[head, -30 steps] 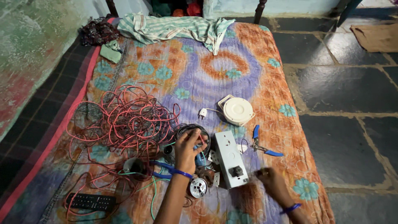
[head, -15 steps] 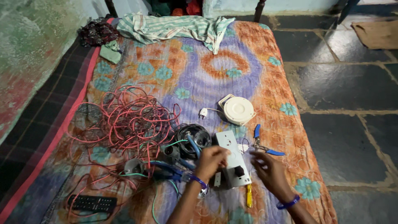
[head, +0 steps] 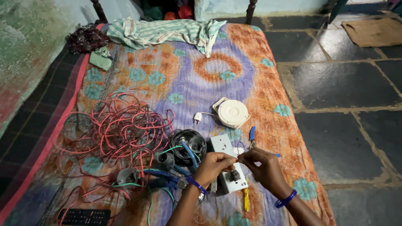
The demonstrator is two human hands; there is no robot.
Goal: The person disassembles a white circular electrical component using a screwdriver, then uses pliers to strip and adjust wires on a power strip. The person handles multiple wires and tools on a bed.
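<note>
1. Left hand (head: 213,164) and right hand (head: 261,165) fingertips pinched together on a thin wire (head: 238,158), above the white rectangular switch board (head: 227,165).
2. Near the patterned orange-purple mattress's (head: 188,75) right edge.
3. Tangled pink wire (head: 121,125) left; bare room toward the far edge.

The light is soft and even, like daylight indoors, without hard shadows. The bed (head: 188,79) is bright and its colours are clear. The dark floor (head: 343,88) shines with a pale glare. The hands (head: 240,165) are a little blurred. Straight lines bend slightly near the edges of the frame.
</note>
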